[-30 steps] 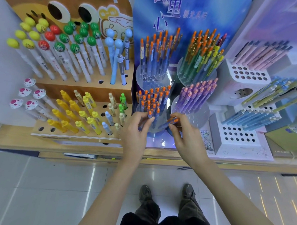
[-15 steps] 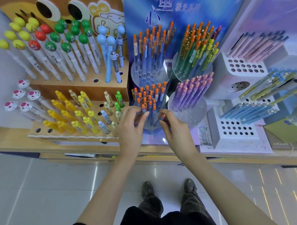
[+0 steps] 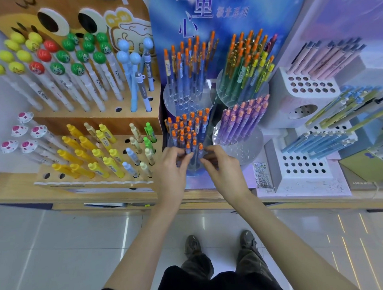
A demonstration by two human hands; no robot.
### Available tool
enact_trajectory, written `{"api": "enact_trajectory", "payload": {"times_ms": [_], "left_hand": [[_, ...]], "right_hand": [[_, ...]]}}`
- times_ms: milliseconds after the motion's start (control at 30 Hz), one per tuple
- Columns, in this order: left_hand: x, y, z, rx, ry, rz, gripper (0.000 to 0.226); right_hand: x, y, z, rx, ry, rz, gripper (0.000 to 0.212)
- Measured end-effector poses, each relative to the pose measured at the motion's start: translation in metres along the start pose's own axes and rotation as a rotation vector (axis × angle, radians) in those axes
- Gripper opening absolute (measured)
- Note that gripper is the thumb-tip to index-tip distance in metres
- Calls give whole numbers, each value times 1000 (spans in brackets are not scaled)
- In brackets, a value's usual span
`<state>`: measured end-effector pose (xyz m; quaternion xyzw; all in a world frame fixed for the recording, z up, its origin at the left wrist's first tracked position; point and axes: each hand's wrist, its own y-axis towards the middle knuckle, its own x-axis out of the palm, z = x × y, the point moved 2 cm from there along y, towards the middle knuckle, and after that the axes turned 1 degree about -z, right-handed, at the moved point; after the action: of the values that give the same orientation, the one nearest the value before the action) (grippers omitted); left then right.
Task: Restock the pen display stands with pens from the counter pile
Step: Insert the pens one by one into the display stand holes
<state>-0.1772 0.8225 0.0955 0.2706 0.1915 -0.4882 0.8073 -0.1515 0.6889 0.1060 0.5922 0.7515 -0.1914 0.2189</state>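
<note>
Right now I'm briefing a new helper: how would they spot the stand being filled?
Find the blue poster board mid-counter; four clear round stands sit before it. Take the front left stand, where the left hand and right hand meet. Its orange-capped blue pens nearly fill it, unlike the half-empty stand behind.

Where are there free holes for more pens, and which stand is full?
Free holes: front of the purple-pen stand, front of the rear blue-pen stand, and near rows of the white block. The orange-capped stand nearest you is packed.

One left hand (image 3: 172,169), one right hand (image 3: 227,174), four round clear stands (image 3: 245,152), three red-topped pens (image 3: 43,55) and two shoes (image 3: 192,245).
</note>
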Motion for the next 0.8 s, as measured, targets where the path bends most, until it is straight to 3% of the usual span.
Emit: {"api": "enact_trajectory", "payload": {"times_ms": [300, 433, 600, 800], "left_hand": [[-2, -7, -3, -163, 84, -94, 23], [-1, -35, 8, -181, -50, -184, 12], [31, -88, 52, -140, -154, -511, 11], [113, -160, 113, -161, -124, -916, 27]], "right_hand": [[-21, -14, 1, 47, 68, -4, 22], [-50, -41, 12, 91, 114, 56, 18], [-108, -106, 51, 186, 124, 111, 10], [-193, -217, 137, 459, 107, 172, 10]]}}
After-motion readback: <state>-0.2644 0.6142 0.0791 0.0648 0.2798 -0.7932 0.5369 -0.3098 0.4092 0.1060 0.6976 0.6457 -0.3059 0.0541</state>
